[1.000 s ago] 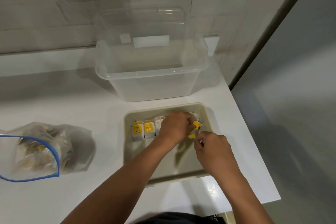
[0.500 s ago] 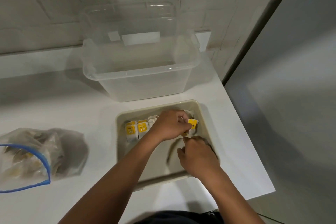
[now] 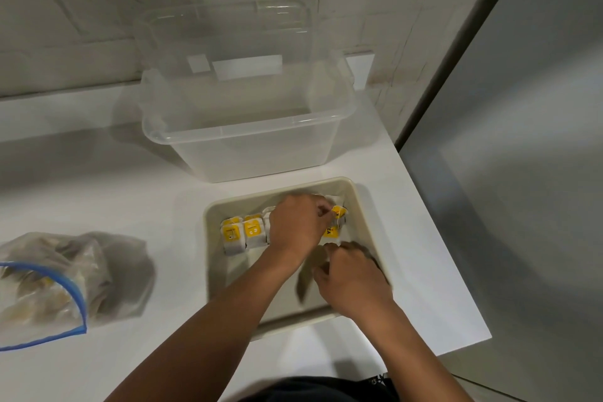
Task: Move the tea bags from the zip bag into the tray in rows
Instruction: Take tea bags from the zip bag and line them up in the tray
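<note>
- Head view: beige tray (image 3: 368, 225) sits on the white counter (image 3: 98, 192) near its right edge, long axis running away from the person.
- Tea bags (image 3: 243, 233) stand in a row across the tray's far end, the row running left to right, their yellow tags facing the camera and their long sides pointing along the tray's length.
- Left hand (image 3: 298, 223) reaches over the middle of that row, fingers curled; fingertips pinch the string or tag of the tea bag at the right end (image 3: 336, 222), which lies tilted with its yellow label turned sideways.
- Right hand (image 3: 354, 281) is inside the tray's near right part, just beside that tilted bag, fingers curled downward; whether it grips anything cannot be told from this angle.
- Zip bag (image 3: 52, 284) with a blue seal lies on its side at the counter's left, well apart from the tray, mouth open toward the camera, more tea bags bunched inside.
- Clear plastic bin (image 3: 248, 140) stands just behind the tray, against the tiled wall.
</note>
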Available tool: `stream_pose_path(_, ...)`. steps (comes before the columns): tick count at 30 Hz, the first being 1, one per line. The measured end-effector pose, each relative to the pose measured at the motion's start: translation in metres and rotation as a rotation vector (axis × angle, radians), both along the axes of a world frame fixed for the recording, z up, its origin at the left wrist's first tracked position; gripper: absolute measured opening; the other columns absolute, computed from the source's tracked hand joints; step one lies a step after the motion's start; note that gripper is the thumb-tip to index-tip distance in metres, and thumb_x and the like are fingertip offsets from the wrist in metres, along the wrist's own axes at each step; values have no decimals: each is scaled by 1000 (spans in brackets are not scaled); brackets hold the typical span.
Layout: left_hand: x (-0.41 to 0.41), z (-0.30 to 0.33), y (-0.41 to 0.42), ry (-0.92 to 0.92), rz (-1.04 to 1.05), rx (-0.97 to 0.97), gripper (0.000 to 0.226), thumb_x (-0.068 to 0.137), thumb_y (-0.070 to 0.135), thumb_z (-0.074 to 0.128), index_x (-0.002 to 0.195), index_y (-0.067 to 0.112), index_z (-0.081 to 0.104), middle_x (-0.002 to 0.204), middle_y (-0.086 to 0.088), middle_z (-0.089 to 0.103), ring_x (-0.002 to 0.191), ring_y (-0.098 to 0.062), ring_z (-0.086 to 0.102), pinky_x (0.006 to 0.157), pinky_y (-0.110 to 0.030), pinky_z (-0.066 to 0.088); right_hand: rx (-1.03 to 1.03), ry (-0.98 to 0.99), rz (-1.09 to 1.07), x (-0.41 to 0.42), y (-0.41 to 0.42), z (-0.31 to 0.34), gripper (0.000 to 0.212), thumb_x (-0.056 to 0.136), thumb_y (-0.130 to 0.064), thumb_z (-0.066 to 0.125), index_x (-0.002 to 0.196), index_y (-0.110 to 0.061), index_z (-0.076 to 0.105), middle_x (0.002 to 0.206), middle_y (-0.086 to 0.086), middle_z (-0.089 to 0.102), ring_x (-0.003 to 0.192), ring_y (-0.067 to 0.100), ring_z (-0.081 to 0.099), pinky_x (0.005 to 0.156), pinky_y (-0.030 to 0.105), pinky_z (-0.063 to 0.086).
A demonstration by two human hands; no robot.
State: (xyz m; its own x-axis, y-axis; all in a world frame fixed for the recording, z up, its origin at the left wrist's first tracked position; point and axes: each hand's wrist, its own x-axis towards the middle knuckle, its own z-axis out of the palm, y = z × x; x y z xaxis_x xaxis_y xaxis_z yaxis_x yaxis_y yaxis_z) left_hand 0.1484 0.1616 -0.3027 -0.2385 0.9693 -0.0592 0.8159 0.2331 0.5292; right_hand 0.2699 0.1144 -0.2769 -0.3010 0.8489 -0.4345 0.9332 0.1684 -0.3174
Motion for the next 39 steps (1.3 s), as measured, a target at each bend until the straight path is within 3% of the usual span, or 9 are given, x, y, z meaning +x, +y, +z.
stream_pose_path(8,-9,2,-4,-277,-200,12,11,76,36,72,77,30,63,80,12,68,66,-7,58,65,-30,51,-5,13,-17,0,1,2,40,97,-43,49,128,-20,55,123,7,56,121,27,53,94,35,47)
stream_pose_path(11,-12,5,-8,-362,-232,18,11,80,23,74,84,26,64,80,11,68,59,-3,54,61,-24,46,-14,7,-5,0,1,3,41,97,-44,48,130,-20,54,123,7,56,123,26,51,95,36,47)
stream_pose_path(15,-12,5,-7,-356,-269,-11,20,83,15,70,99,24,74,80,14,66,66,11,55,62,-5,35,-27,3,-11,0,0,4,42,96,-44,49,130,-21,53,123,7,56,123,26,51,95,36,47)
stream_pose_path(18,-10,4,-7,-362,-289,-4,5,86,25,73,89,22,76,77,17,67,68,11,57,64,-6,36,-31,1,-5,0,0,4,39,97,-45,48,127,-20,54,123,6,55,122,26,52,95,36,47)
stream_pose_path(24,-6,-5,-2,-320,-208,-6,5,81,36,75,82,31,76,79,15,71,75,-2,64,71,-29,52,-37,-10,-8,0,1,4,42,97,-46,48,131,-23,52,127,5,54,124,26,50,96,36,46)
stream_pose_path(32,-3,-3,2,-356,-92,-96,5,80,35,78,83,31,79,65,20,67,65,10,60,64,-16,43,-37,-7,-15,-1,0,1,42,96,-47,48,130,-23,53,130,4,55,124,26,52,96,37,47)
stream_pose_path(37,-2,-3,1,-293,15,-89,12,86,41,70,90,34,79,77,15,75,60,-2,65,65,-26,56,-41,-30,-23,-3,1,2,42,97,-46,48,129,-19,54,128,6,54,122,28,54,94,36,47)
stream_pose_path(39,-1,-4,1,-212,32,-84,14,88,41,67,92,35,79,81,14,76,70,-6,68,64,-25,53,-35,-28,-42,-4,2,2,45,97,-43,48,132,-15,51,131,8,52,122,30,54,94,36,47)
